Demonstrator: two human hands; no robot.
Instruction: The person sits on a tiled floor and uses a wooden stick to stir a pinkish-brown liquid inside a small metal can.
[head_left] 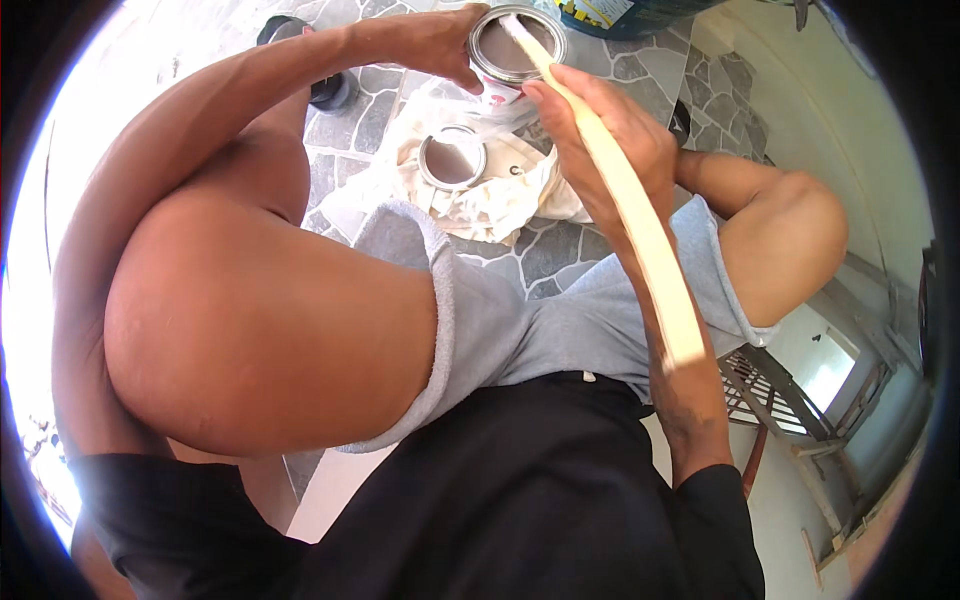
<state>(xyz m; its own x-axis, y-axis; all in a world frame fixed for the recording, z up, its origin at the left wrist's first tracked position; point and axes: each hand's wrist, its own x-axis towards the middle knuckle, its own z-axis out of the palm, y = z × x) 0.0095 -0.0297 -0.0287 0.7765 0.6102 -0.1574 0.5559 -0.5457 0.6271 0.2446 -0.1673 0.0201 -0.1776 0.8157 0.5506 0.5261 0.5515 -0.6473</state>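
My left hand (440, 48) is curved around the left side of an open metal paint can (500, 92), fingers at the far side and thumb at the near side. Greyish-brown shows inside its round mouth. Closed in my right hand (625, 135) is a long pale wooden stick (640, 230). Its whitish far tip lies over the can's mouth; whether it touches the contents I cannot tell. The near end slants back above my right forearm. A round metal can lid (452, 160) rests on a crumpled cream cloth (490, 212) just nearer than the can.
A dark blue-green bucket (630, 18) with a label stands behind the can to the right. Grey stone-patterned tiles (370, 120) cover the floor. A dark sandal (325, 90) is at the far left. On the right are a pale wall (840, 100) and a slatted wooden piece (770, 400).
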